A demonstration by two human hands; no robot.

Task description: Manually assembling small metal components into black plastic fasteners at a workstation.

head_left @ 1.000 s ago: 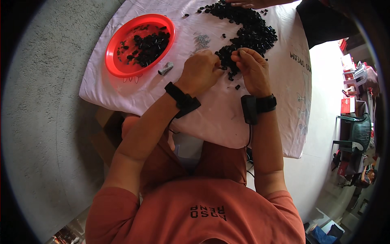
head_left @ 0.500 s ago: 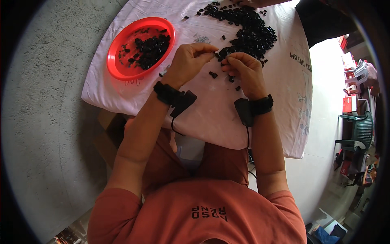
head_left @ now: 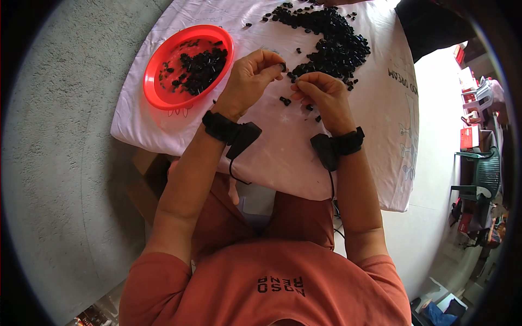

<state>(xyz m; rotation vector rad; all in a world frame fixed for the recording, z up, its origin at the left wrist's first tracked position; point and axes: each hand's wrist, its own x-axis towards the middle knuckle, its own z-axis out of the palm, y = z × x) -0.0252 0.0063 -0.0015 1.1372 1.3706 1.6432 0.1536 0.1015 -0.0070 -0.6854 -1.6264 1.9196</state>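
Above the cloth-covered table, my left hand (head_left: 249, 81) pinches a small black plastic piece (head_left: 283, 67) between thumb and forefinger. My right hand (head_left: 328, 99) is a short way to its right, thumb and forefinger pressed together; whatever they grip is too small to make out. Just beyond both hands spreads a heap of small black plastic pieces (head_left: 338, 51). A few loose ones, such as a black piece (head_left: 285, 101), lie on the cloth between my hands. Left of my left hand stands a red round basin (head_left: 150, 89) holding many more of these black pieces.
A pink-white printed cloth (head_left: 375, 136) covers the table. At the far edge, another person's hand (head_left: 331, 2) reaches beside the heap, with dark clothing (head_left: 435, 27) at the far right. A green chair (head_left: 485, 171) stands off to the right. Each of my wrists wears a black strapped device (head_left: 244, 138).
My left hand has drawn slightly back to the left from the heap, and the black piece at its fingertips shows more plainly. My right hand has shifted slightly left.
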